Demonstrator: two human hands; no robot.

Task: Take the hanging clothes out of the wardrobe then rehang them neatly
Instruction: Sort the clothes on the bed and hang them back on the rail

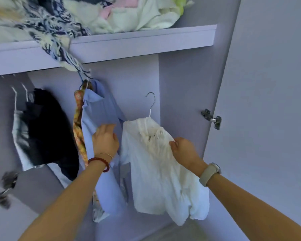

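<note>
A white top (156,171) hangs on a metal hanger (151,103) whose hook is free in the air, below the shelf. My right hand (182,150) pinches the top's right shoulder and carries it. Left of it a light blue shirt (101,115) hangs inside the wardrobe, with an orange patterned garment (77,126) behind it. My left hand (105,138) rests on the blue shirt, fingers bent over its cloth. Further left hang a black garment (50,129) and a white one (19,136).
A lilac shelf (129,42) above holds a heap of loose clothes, and a blue-white fringed scarf (59,42) droops over its edge. The open right door (268,101) carries a metal hinge (211,118). Another hinge (5,186) shows low on the left.
</note>
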